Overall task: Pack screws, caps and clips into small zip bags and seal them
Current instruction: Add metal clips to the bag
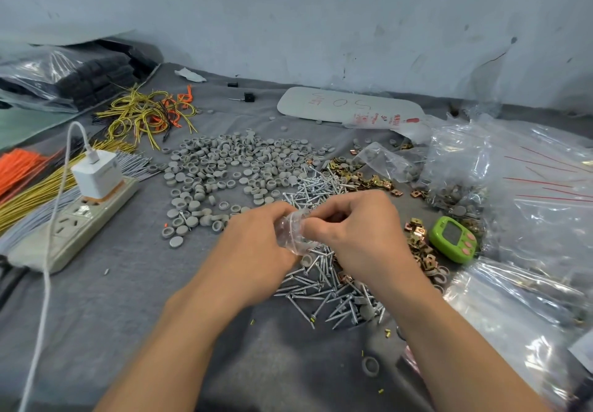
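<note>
My left hand [256, 238] and my right hand [359, 228] meet over the middle of the grey cloth, and both pinch a small clear zip bag [293, 233] between them. What is inside the bag is hard to tell. Under and behind my hands lies a heap of silver screws [324, 286]. A wide scatter of grey round caps [224, 167] spreads to the back left. Brass-coloured clips [356, 177] lie behind the screws, and more clips [420, 244] lie to the right of my right hand.
A green timer [454, 239] sits right of the clips. Filled and empty clear bags [529, 206] pile up on the right. A power strip with a white charger [96, 174] and cable lies left, beside yellow, orange and grey wires [29, 193]. A white card [349, 108] lies at the back.
</note>
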### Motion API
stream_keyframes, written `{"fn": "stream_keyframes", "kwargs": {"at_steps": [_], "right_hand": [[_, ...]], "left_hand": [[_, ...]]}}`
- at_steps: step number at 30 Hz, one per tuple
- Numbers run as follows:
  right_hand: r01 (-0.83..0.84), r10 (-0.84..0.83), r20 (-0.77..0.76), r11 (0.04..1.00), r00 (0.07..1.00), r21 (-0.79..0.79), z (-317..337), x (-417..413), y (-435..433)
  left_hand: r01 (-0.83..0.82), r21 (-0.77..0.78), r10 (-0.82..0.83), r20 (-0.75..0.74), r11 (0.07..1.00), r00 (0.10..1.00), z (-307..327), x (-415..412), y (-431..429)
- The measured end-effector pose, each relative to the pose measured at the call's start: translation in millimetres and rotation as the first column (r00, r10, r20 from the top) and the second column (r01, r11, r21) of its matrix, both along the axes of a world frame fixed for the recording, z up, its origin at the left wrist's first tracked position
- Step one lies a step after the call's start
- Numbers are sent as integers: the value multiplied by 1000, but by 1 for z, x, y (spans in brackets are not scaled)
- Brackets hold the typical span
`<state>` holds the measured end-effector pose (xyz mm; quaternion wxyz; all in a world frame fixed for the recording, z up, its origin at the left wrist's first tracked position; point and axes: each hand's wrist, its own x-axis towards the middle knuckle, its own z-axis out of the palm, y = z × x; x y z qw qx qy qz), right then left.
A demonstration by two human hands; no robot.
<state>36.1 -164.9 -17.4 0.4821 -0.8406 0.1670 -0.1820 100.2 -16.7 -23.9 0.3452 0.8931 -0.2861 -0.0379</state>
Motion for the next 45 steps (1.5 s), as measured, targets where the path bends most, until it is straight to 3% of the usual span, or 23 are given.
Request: {"fn": "stream_keyframes", "kwargs": {"at_steps": [4, 6, 10, 13, 17, 20, 23, 28, 31, 33, 35, 37, 39, 41, 45], "right_hand": [[-131, 124, -119, 990, 985, -52, -2, 11, 11], [-157, 156, -67, 988, 985, -8, 0, 10, 11], [59, -69, 99, 994, 993, 97, 7, 3, -5], [63, -73, 58, 987, 996, 151, 7, -2, -13], [-293, 308, -3, 908, 951, 300, 3, -5, -5], [-433, 472, 2, 806, 881, 405, -2, -4, 4], [-359, 397, -44, 866, 917, 348, 1, -3, 6], [-332, 398, -71, 840, 915, 430, 0, -1, 2], [-291, 375, -110, 845, 920, 448, 1, -1, 4], [-222, 303, -188, 907, 934, 359, -1, -1, 3], [-183, 226, -262, 967, 938, 177, -2, -2, 2], [-195, 232, -188, 961, 954, 196, 1, -3, 2], [-268, 284, 14, 887, 959, 376, 4, -5, 1], [-287, 230, 174, 814, 958, 506, 7, -4, -3], [-163, 69, 185, 815, 980, 556, 9, -2, -7]], "left_hand": [[12, -54, -14, -34, 998, 999, 0, 0, -2], [4, -77, -7, -40, 997, 999, 0, 1, -1], [-80, -228, 51, -132, 970, 990, 2, 5, 4], [-111, -513, -105, -375, 851, 921, 10, 6, 11], [-164, -779, -433, -495, 605, 753, 17, 9, 16], [-293, -850, -598, -518, 437, 611, 18, 10, 15], [-361, -843, -608, -537, 398, 584, 22, 11, 14], [-439, -782, -520, -623, 443, 584, 21, 16, 17], [-409, -735, -305, -625, 541, 718, 18, 14, 17], [-348, -621, -21, -507, 702, 862, 14, 12, 15], [-288, -472, 178, -265, 833, 948, 10, 12, 15], [-226, -450, 156, -188, 864, 970, 7, 13, 15], [-135, -518, 3, -247, 845, 969, 6, 14, 15], [-57, -586, -161, -313, 808, 936, 8, 11, 15], [-62, -628, -170, -302, 776, 938, 10, 7, 12]]}}
